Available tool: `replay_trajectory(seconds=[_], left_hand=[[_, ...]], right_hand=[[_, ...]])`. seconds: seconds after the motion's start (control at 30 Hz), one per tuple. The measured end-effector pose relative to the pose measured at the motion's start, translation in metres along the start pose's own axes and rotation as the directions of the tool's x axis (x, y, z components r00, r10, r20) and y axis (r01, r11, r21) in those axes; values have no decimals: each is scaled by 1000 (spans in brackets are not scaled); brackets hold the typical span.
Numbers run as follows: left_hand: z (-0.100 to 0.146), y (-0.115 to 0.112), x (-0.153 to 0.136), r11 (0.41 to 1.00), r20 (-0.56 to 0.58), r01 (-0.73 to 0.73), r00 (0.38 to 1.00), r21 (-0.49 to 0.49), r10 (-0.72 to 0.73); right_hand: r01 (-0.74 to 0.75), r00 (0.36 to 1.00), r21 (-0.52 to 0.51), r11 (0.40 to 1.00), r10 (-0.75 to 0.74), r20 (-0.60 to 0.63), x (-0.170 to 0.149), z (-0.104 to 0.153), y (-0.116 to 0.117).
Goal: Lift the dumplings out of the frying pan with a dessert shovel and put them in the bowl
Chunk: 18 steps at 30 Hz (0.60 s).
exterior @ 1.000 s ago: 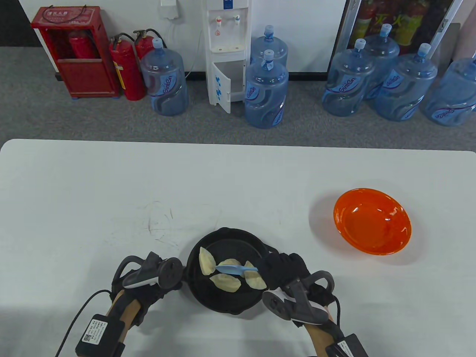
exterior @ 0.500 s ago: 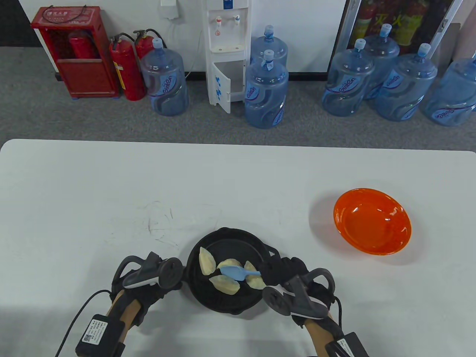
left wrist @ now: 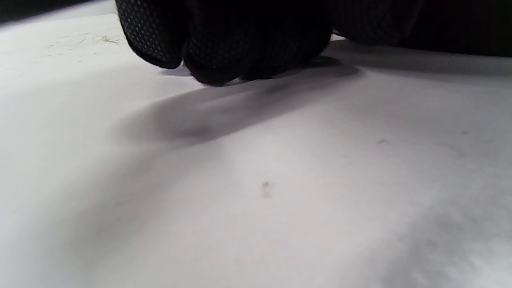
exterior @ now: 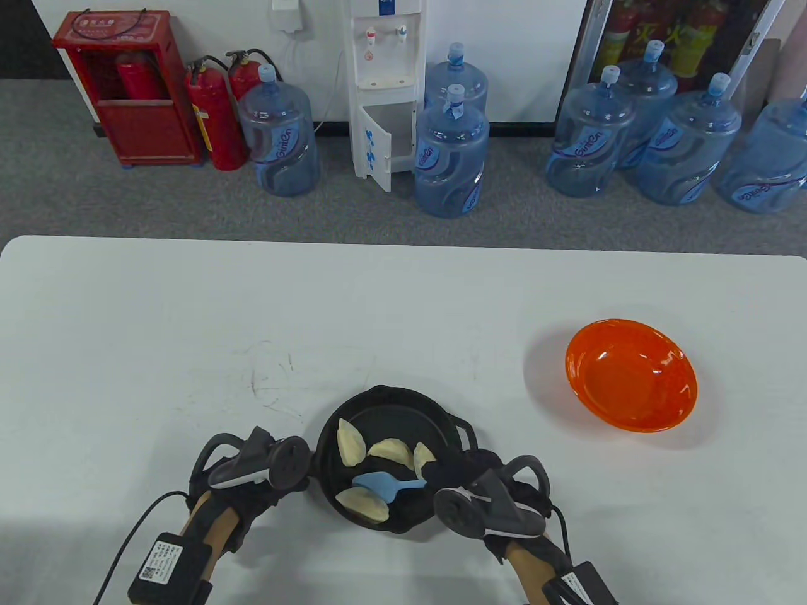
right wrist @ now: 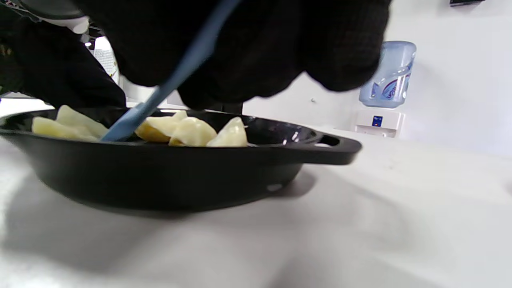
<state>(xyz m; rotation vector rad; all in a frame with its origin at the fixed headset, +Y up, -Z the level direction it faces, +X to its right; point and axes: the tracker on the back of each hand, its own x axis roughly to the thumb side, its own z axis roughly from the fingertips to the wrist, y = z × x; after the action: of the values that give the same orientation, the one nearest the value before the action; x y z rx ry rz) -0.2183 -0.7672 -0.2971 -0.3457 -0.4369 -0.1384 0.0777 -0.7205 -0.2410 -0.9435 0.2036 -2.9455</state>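
Note:
A black frying pan [exterior: 328, 441] sits near the table's front edge and holds several pale dumplings [exterior: 350, 441]. My right hand [exterior: 444, 482] pinches the handle of a blue dessert shovel [exterior: 378, 484]. The shovel's blade lies on the dumpling nearest me [exterior: 365, 504]. In the right wrist view the shovel [right wrist: 188, 68] slants down from my gloved fingers [right wrist: 248, 48] into the pan [right wrist: 160, 176], beside the dumplings [right wrist: 192, 132]. My left hand [exterior: 277, 469] lies against the pan's left rim with its fingers [left wrist: 224, 44] curled; the pan's handle is hidden beneath it. The orange bowl [exterior: 630, 384] stands empty at the right.
The pan's small loop handle [exterior: 468, 432] points toward the bowl. Bare white table [exterior: 189, 328] stretches between the pan and the bowl and across the left and far side. Water bottles, a dispenser and fire extinguishers stand on the floor beyond the table.
My right hand drew back toward me and brought the shovel from the pan's middle to its near side. The near dumpling slid toward the near rim. The left hand stayed put.

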Motion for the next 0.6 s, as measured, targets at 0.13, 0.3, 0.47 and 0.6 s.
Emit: replay_trajectory(seconds=[0.13,0.3,0.47,0.6], left_hand=[[0,0,0,1000,-1,-12,1000,-6,12],[0,0,0,1000,-3,-11,1000,-7,11],[0,0,-1,1000,-5,-8,1000,-8,8],[0,0,0,1000,-6,-7,1000,-10,7]], right_hand=[[23,1000,-1,1000,-23,8,0,0,0],[77,997,20,997,-77,22,-2,0,3],[102,994,29,994,-103,31,-1,-1,5],[161,987,48,986,-162,9,-5,-1,6]])
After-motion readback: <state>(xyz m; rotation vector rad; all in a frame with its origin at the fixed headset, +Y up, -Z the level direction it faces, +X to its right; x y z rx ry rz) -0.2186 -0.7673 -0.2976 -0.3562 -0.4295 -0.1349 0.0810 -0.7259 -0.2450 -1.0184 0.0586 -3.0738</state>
